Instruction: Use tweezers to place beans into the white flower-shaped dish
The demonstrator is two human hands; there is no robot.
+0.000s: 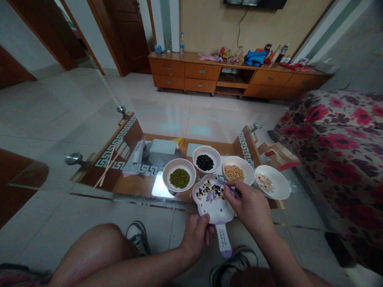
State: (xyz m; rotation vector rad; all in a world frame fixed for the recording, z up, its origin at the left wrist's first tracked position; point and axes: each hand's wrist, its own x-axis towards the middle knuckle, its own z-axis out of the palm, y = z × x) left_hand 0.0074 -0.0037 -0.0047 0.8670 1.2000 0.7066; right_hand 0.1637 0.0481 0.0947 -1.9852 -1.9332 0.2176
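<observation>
My left hand (196,235) grips the near edge of a white scalloped plate (214,215) with a purple-trimmed handle, thumb on top. Dark and yellowish beans (208,189) are mixed on its far half, over a cartoon print. My right hand (249,203) pinches slim dark tweezers (229,186), their tips over the plate's far right edge, close to a black bean. Beyond the plate stand white bowls of green mung beans (179,178), black beans (205,162) and yellow soybeans (234,172). A bowl at the right holds pale flat pieces (265,182).
The glass table (143,195) has metal supports and a wooden shelf beneath with papers. Wooden chopsticks (108,169) lie at its left. A paper bag (277,155) and a flowered sofa (332,139) are at the right. A TV cabinet (200,71) stands behind.
</observation>
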